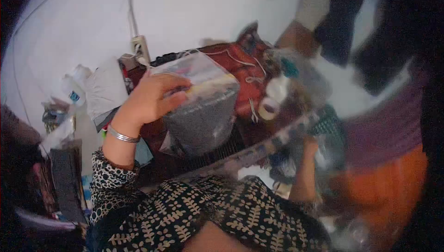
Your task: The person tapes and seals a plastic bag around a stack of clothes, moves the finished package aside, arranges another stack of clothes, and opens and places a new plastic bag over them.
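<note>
My left hand [150, 97], with a metal bangle at the wrist, reaches over the left side of a boxy clear plastic package [203, 118]. Its thumb and fingers are apart and rest at the package's upper edge. Dark grey material fills the lower part of the package, and something pale yellowish shows along its top. At the right, my right hand [309, 148] is blurred beside a green mesh-patterned plastic bag [328, 125]. Its fingers are hidden, so I cannot make out any grip. A roll of tape [268, 108] stands between the package and that bag.
The package stands on a dark red table [252, 136]. Behind it lie red cloth [249, 71] and a white cord [243, 58]. A power strip [140, 46] hangs on the wall. A white bottle [77, 83] is at the left; orange cloth [388, 192] fills the lower right.
</note>
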Demonstrator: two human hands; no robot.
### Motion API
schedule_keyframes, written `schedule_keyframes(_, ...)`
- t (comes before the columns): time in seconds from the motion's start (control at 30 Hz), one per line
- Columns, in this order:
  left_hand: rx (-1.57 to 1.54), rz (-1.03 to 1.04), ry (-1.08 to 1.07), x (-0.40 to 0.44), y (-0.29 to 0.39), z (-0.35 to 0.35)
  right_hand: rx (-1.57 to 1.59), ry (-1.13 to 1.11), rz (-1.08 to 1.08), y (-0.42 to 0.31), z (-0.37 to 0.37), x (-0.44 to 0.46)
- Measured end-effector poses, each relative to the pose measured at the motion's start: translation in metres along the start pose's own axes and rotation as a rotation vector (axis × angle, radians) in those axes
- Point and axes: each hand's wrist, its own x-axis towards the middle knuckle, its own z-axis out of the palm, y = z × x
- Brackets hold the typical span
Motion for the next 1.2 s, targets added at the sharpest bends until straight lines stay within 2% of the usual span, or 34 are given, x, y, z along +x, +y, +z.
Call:
schedule_keyframes(0.03, 0.025, 0.000, -0.008, -0.002, 0.000, 0.001, 0.044, 0.004, -0.009, -0.010, -0.030, 0.001)
schedule_keyframes(0.07, 0.060, -0.029, -0.042, -0.003, -0.001, 0.000, 0.152, -0.003, 0.076, -0.028, -0.054, -0.002)
schedule_keyframes(0.1, 0.053, -0.041, -0.013, -0.005, -0.002, 0.000, 0.151, 0.002, 0.044, -0.065, -0.090, -0.008)
schedule_keyframes(0.17, 0.067, 0.038, 0.020, -0.015, -0.005, 0.003, 0.430, -0.298, -0.035, -0.141, -0.161, -0.046)
schedule_keyframes(0.2, 0.028, 0.087, 0.034, -0.018, -0.009, 0.005, 0.428, -0.291, -0.049, -0.167, -0.186, -0.056)
schedule_keyframes(0.27, -0.010, 0.114, 0.045, -0.025, -0.014, 0.004, 0.565, -0.662, -0.278, -0.220, -0.225, -0.067)
schedule_keyframes(0.33, -0.046, 0.124, 0.037, -0.027, -0.015, 0.002, 0.537, -0.907, -0.619, -0.269, -0.242, -0.064)
schedule_keyframes(0.47, -0.100, 0.230, 0.134, -0.030, -0.013, 0.003, 0.305, -1.063, -1.354, -0.368, -0.243, -0.069)
schedule_keyframes(0.5, -0.127, 0.253, 0.115, -0.028, -0.014, 0.004, 0.314, -1.085, -1.343, -0.386, -0.238, -0.071)
schedule_keyframes(0.57, -0.142, 0.235, 0.095, -0.025, -0.011, 0.007, 0.185, -1.449, -1.165, -0.417, -0.226, -0.074)
schedule_keyframes(0.6, -0.155, 0.234, 0.084, -0.024, -0.010, 0.007, 0.184, -1.464, -1.163, -0.432, -0.217, -0.075)
schedule_keyframes(0.67, -0.174, 0.219, 0.079, -0.019, -0.008, 0.008, 0.043, -1.456, -1.279, -0.457, -0.194, -0.069)
schedule_keyframes(0.77, -0.196, 0.200, 0.089, -0.019, -0.006, 0.006, -0.048, -1.457, -1.222, -0.489, -0.177, -0.063)
schedule_keyframes(0.8, -0.190, 0.181, 0.090, -0.019, -0.006, 0.005, 0.001, -1.432, -1.273, -0.493, -0.165, -0.060)
schedule_keyframes(0.93, -0.178, 0.202, 0.108, -0.022, -0.006, 0.011, -0.017, -1.449, -1.200, -0.489, -0.157, -0.059)
schedule_keyframes(1.0, -0.159, 0.168, 0.027, -0.025, -0.005, 0.014, 0.025, -1.396, -1.157, -0.481, -0.160, -0.064)
schedule_keyframes(1.2, -0.191, 0.187, 0.015, -0.030, -0.003, 0.014, 0.059, -1.315, -1.161, -0.469, -0.155, -0.070)
